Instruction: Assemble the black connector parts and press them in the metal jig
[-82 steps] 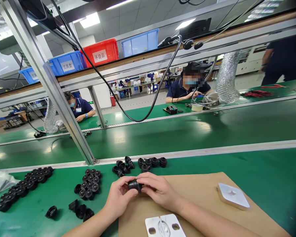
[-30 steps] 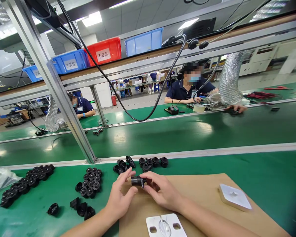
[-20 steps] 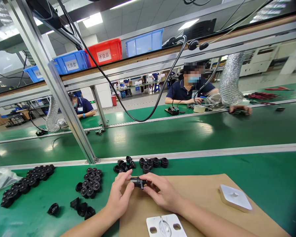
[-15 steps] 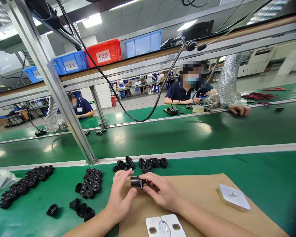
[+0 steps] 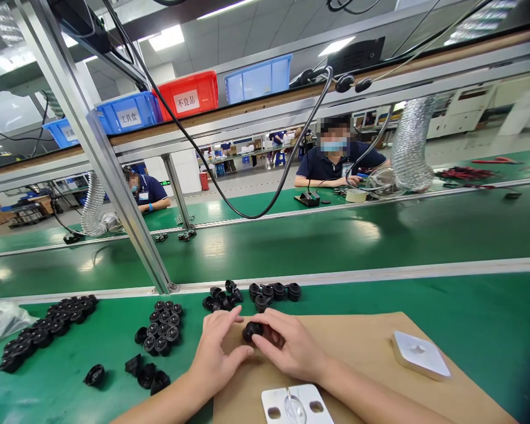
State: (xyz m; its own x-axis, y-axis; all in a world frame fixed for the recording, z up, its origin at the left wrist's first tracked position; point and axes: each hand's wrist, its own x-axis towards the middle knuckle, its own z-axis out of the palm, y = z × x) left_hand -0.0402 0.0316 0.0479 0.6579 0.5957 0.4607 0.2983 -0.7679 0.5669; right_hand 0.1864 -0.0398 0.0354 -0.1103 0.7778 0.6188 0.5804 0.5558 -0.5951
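"Over the brown board [image 5: 357,359], near its far edge, what does the right hand [image 5: 294,346] hold?"

"A black part [image 5: 249,331], pinched between thumb and fingers, probably so its left side is free. The left hand [image 5: 217,353] curves open just beside it, perhaps ready to steady it."

"Which way does it point?"

"It looks short and rounded, so one end may face us; its long axis I can't make out."

The left forearm [image 5: 168,396] is slanting in from 7 o'clock, and the left hand [image 5: 215,350] is pointing its fingertips toward 1 o'clock, holding its thumb apart from them. The right forearm [image 5: 357,388] is slanting in from 5 o'clock; the right hand [image 5: 291,347] is aiming toward 10 o'clock, its thumb and fingers pinching.
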